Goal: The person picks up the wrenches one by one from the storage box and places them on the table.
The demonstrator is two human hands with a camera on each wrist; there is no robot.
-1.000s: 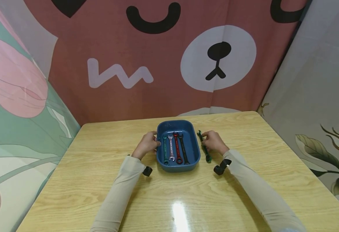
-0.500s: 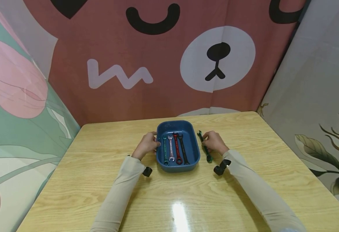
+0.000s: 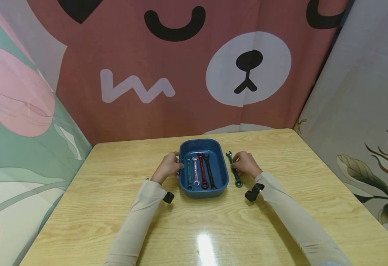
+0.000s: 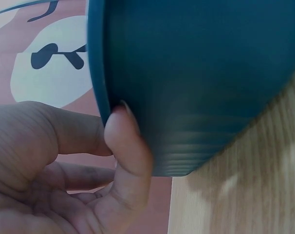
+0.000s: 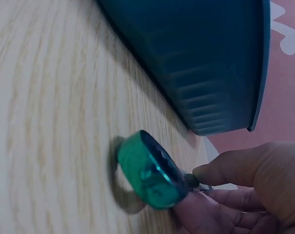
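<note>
A blue plastic tub [image 3: 220,187] stands near the back of the table. My left hand [image 3: 168,167] grips its left side, and in the left wrist view the thumb [image 4: 125,141] presses the wall right by the rim. To the right of the tub, my right hand [image 3: 246,163] pinches a shiny green combination wrench [image 3: 238,181] mid-shank between thumb and fingers. The ring end faces the wearer; in the right wrist view this ring end [image 5: 150,170] shows large, close over the wood. Part of the shank is hidden by the fingers.
Inside the tub several wrenches lie side by side: a green one [image 3: 189,173], a silver-pink one [image 3: 195,170], a red one [image 3: 202,171] and a black one [image 3: 210,173]. The wooden table [image 3: 114,207] ends at a printed curtain [image 3: 137,122] behind.
The green wrench has rolled in my right fingers, so its ring end shows a brighter green face. My left hand and the tub stay in place.
</note>
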